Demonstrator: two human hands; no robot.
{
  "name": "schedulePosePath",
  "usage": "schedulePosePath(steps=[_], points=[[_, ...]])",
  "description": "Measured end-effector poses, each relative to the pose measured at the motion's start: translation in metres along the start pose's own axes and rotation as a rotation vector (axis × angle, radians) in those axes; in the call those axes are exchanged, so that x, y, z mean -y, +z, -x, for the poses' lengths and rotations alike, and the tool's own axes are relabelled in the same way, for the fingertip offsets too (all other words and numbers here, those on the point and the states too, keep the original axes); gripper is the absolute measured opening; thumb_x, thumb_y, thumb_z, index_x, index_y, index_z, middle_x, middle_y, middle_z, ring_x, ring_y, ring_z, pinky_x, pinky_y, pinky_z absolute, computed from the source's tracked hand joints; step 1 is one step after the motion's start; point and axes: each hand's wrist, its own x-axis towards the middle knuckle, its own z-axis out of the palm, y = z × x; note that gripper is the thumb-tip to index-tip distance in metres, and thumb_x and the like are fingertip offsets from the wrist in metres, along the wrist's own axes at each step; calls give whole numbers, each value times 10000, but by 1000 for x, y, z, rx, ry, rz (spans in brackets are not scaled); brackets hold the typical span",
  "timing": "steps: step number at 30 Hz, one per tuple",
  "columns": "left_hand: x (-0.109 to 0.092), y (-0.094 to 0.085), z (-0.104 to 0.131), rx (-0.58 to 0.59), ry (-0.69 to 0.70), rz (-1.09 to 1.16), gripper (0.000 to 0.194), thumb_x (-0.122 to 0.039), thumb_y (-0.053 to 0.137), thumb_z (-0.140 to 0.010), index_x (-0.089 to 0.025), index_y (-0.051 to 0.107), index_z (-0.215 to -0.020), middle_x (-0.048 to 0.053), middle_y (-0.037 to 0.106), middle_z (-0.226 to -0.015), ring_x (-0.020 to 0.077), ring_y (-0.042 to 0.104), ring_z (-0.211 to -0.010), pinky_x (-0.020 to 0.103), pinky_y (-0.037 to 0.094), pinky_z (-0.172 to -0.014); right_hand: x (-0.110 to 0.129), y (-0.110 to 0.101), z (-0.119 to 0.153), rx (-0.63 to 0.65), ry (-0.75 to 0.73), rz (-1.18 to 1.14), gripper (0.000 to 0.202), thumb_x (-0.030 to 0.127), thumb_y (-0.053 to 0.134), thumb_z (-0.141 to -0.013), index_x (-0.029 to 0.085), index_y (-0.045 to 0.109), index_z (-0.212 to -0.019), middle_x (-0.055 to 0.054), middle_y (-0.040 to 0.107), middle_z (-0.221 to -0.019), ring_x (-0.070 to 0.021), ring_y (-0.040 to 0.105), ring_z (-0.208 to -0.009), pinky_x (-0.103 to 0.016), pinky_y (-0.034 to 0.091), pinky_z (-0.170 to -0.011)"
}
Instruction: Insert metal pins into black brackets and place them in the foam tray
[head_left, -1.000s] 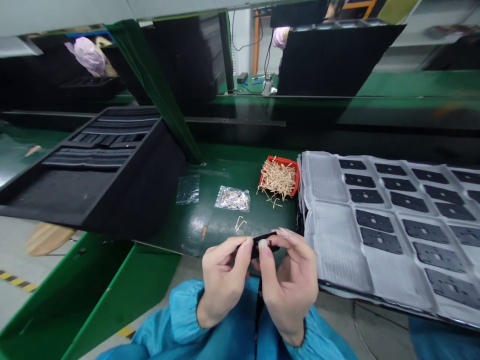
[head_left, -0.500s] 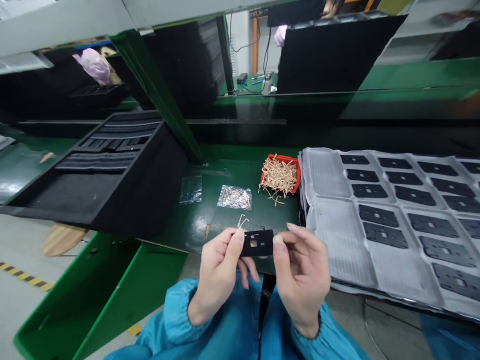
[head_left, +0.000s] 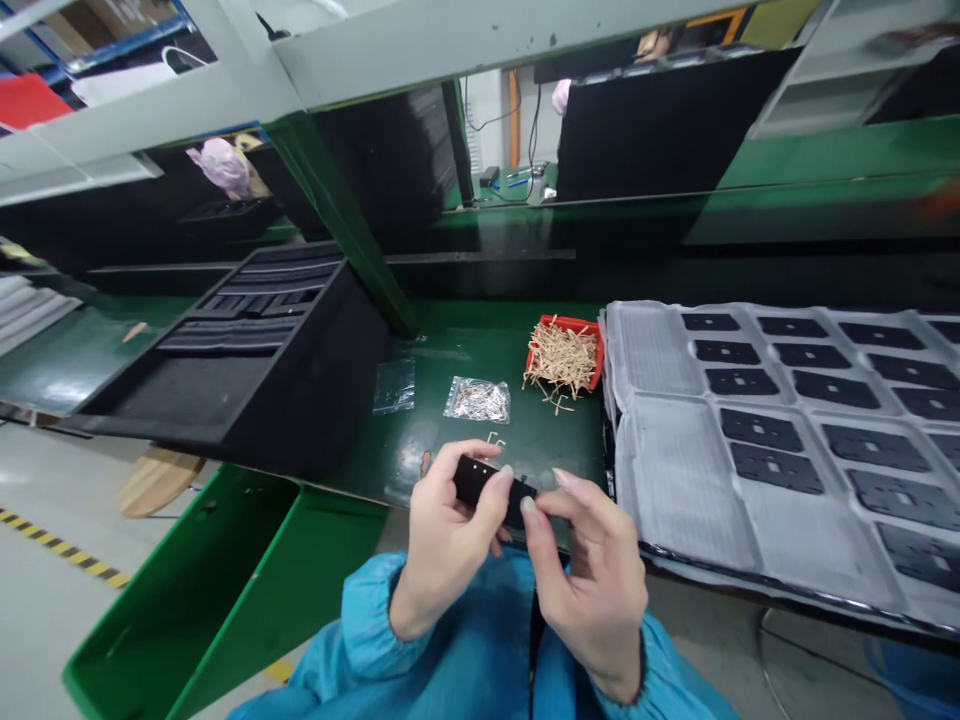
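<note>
A small flat black plate (head_left: 468, 484) with a few tiny light spots is held over the front edge of the bench. My left hand (head_left: 444, 548) grips it, with the thumb lying across its face and fingers behind. At its right end, the thumb and forefinger of my right hand (head_left: 590, 575) pinch together; whether a small part is between them is hidden. Just beyond the plate, thin bent cream-coloured pieces (head_left: 495, 438) lie on the green bench. Farther off stand a clear zip bag (head_left: 478, 400) of small metallic bits and a red bin (head_left: 598, 352) heaped with more bent pieces.
To the right, a white moulded tray (head_left: 667, 480) carries several black plates (head_left: 776, 467). A big black box (head_left: 300, 370) with slotted rows stands left on the green bench (head_left: 442, 345). Below it is a green bin (head_left: 300, 580). A flat clear bag (head_left: 394, 385) lies beside the box.
The black plate has tilted, its right end dropping. My left thumb has slid across its face, and my right fingers have closed in on its right end. The view has shifted slightly left.
</note>
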Motion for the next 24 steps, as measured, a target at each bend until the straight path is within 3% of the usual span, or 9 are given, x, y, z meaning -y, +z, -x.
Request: schedulePosePath(steps=[3,6,10,13,16,21,24], points=[[-3,1,0,13,0,-27,295,-392,770,-883,-210,644,-1077,-50,659,-654,114,626,-399,174,518,-347,2,2,-3,-17,-22,63,566,70,665,-937,216,519,-1463,-39,760,-992,-155,769,-824,-307,674,-829],[-10,2,1,10,3,-71,317,-372,838,-818,-208,638,-1003,-61,645,-617,104,604,-389,160,488,-341,5,3,-8,-44,-161,134,584,55,663,-931,205,510,-1474,-53,772,-1008,-172,772,-806,-304,684,-742],[-16,2,2,19,10,-71,275,-438,737,-919,-203,607,-857,-110,474,-420,61,444,-281,127,337,-301,5,-2,-17,-106,-337,250,679,19,723,-876,165,489,-1496,-55,781,-929,-186,737,-728,-320,648,-652],[-16,0,5,65,32,-101,284,-464,659,-978,-207,612,-867,-117,429,-397,62,409,-276,141,307,-306,3,-8,-21,-125,-396,328,676,-10,757,-837,178,535,-1447,-49,787,-889,-195,714,-767,-331,623,-682],[-14,-2,7,99,74,-144,239,-436,653,-989,-214,633,-904,-107,472,-432,74,439,-301,160,341,-321,1,-11,-21,-92,-462,322,530,-15,698,-872,192,611,-1353,-75,812,-1009,-218,727,-942,-361,627,-787],[-11,-4,11,60,301,-286,77,-287,671,-990,-225,689,-948,-92,574,-505,80,538,-359,171,450,-400,2,-12,-19,-58,-383,221,449,-56,648,-874,162,662,-1265,-86,810,-1033,-233,701,-1032,-402,617,-850],[-9,-5,12,20,512,-397,52,-187,711,-951,-224,733,-980,-34,741,-725,89,653,-481,188,538,-518,4,-13,-20,-63,-368,177,498,-68,650,-866,181,646,-1297,-69,797,-1047,-224,685,-1035,-404,612,-860]])
